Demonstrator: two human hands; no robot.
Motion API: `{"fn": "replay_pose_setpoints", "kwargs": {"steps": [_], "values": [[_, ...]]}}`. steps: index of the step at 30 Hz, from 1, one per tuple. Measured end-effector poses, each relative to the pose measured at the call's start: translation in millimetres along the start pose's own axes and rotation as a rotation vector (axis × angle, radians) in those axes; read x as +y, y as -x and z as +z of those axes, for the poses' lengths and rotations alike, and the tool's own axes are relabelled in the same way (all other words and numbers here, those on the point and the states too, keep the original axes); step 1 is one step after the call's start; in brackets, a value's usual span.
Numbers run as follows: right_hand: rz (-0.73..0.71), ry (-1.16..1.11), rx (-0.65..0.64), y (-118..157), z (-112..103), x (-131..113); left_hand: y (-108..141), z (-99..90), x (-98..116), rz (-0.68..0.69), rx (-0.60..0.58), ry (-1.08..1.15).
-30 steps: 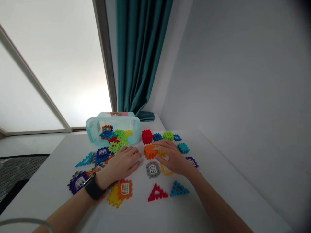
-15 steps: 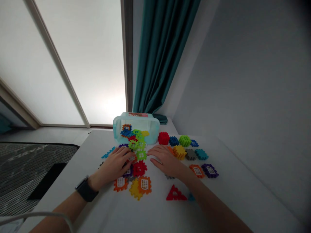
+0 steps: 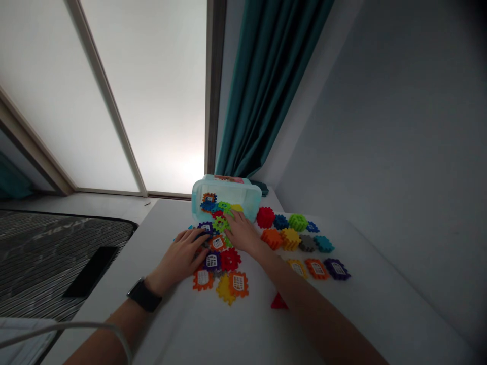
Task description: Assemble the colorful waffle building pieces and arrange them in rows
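My left hand (image 3: 185, 254) lies over the left side of a loose pile of plastic interlocking tiles, fingers spread, beside a purple window tile (image 3: 212, 261) and an orange window tile (image 3: 218, 243). Farther off, my right hand (image 3: 243, 232) reaches to the mouth of a tipped clear teal bin (image 3: 251, 191), its fingers stretched over green tiles (image 3: 220, 224). Neither hand visibly grips a tile. Blue, green and yellow tiles lie inside the bin. Nearer me in the pile are a red tile (image 3: 230, 259), a yellow tile (image 3: 225, 290) and another orange window tile (image 3: 239, 284).
Right of the pile stand sorted stacks: red (image 3: 265, 217), green (image 3: 298, 222), orange (image 3: 271, 239), yellow (image 3: 290, 239) and teal (image 3: 324, 244). A purple window tile stack (image 3: 337, 269) lies nearer. My right forearm partly covers a red triangle (image 3: 279, 301). A white cable (image 3: 87, 325) crosses the lower left.
My right hand has moved forward and left onto the green tiles by the bin. My left hand stays on the pile. The view has shifted slightly.
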State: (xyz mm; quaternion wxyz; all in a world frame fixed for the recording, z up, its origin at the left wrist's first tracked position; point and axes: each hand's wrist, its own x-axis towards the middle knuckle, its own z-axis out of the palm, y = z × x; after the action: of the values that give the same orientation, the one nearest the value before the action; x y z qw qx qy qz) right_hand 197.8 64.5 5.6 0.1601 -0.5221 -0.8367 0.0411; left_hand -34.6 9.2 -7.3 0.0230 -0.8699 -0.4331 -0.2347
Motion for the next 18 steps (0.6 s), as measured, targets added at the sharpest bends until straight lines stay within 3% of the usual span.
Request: {"fn": "replay_pose_setpoints", "kwargs": {"steps": [6, 18], "values": [[0.068, -0.106, 0.008, -2.7, 15.6, 3.8, 2.8, 3.4, 1.7, -0.011, -0.015, -0.001], [0.158, -0.488, 0.174, 12.2, 14.1, 3.3, 1.7, 8.6, 12.4, -0.019, -0.021, 0.042]]}}
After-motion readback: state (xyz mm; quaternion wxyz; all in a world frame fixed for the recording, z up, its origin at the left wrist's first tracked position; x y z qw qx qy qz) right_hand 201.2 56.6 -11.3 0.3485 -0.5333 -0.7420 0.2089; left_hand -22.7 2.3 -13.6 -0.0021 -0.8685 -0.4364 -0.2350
